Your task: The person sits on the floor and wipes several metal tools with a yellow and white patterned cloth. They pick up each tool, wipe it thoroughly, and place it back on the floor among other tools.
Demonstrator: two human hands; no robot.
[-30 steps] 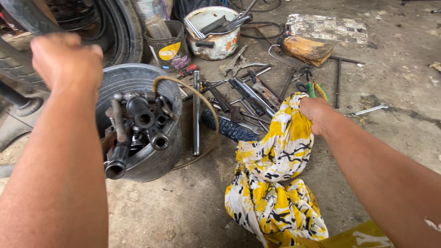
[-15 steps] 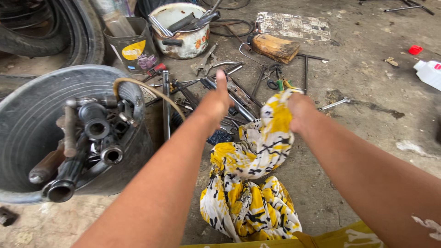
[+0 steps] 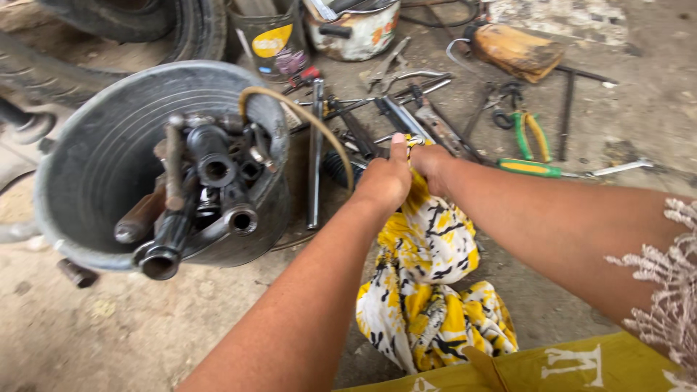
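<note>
Far to my left a grey bucket [image 3: 94,160] stands on the concrete floor [image 3: 109,334], stuffed with dark metal pipes and sockets [image 3: 210,174], and just right of it a long steel rod [image 3: 314,152] lies among scattered hand tools [image 3: 428,116]. My left hand [image 3: 386,180] is closed on the top edge of the yellow, white and black patterned cloth [image 3: 428,290], thumb stuck up. My right hand [image 3: 430,161], touching it, clutches the same bunched edge, so the cloth hangs down to a heap on the floor; green-handled pliers [image 3: 532,134] lie further right.
</note>
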